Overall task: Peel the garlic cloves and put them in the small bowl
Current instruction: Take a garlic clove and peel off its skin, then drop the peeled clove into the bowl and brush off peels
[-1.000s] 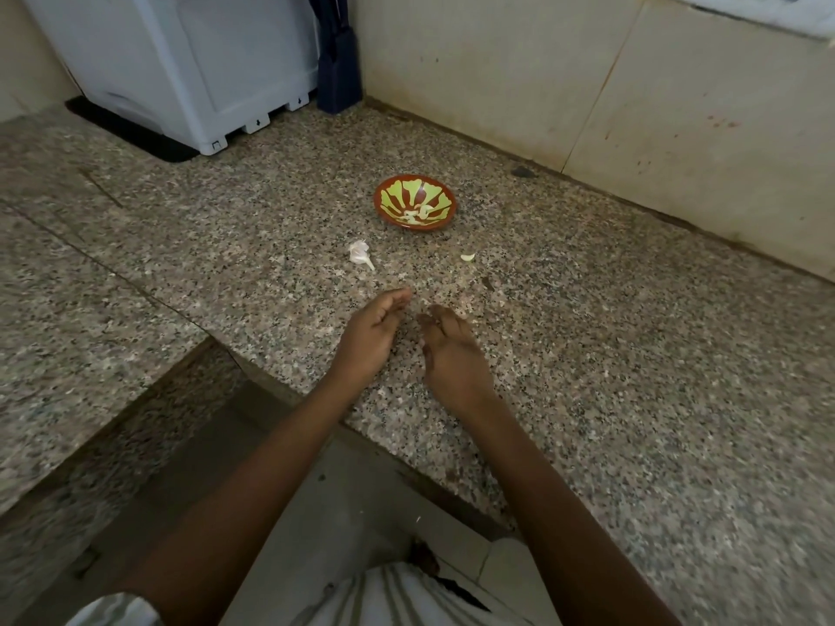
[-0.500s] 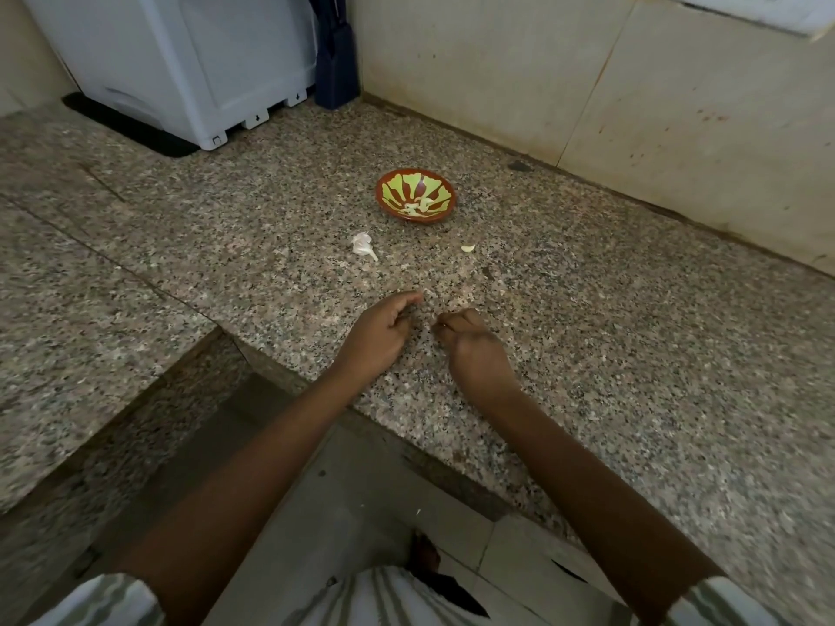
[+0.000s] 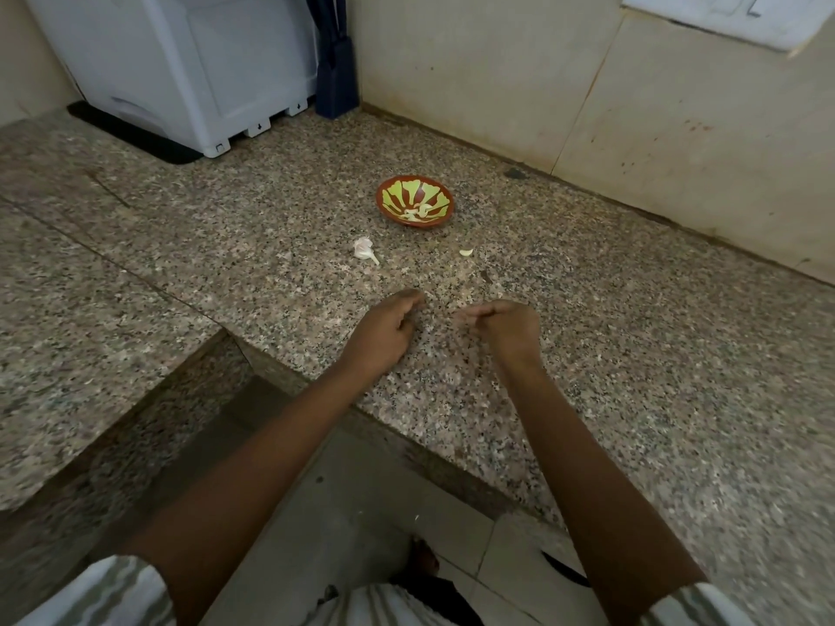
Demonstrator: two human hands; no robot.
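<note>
Garlic cloves [image 3: 415, 212] in small bowl [image 3: 424, 222]; L hand [image 3: 384, 329], R hand [image 3: 508, 325] apart — fingers [image 3: 409, 300] curled, grip unclear.

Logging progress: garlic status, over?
Left hand, right hand over counter, fingers curled, hold unclear. Cloves in small bowl; garlic chunk, loose piece on counter short of it. Nothing blocking bowl.

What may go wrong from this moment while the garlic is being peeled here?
1. The left hand and right hand work close to the front edge of the counter, so a slipped clove may fall to the floor.
2. The small pale piece near the bowl blends with the speckled stone, so it is easily overlooked.
3. The bowl stands well beyond both hands, so a tossed clove might miss it.
</note>
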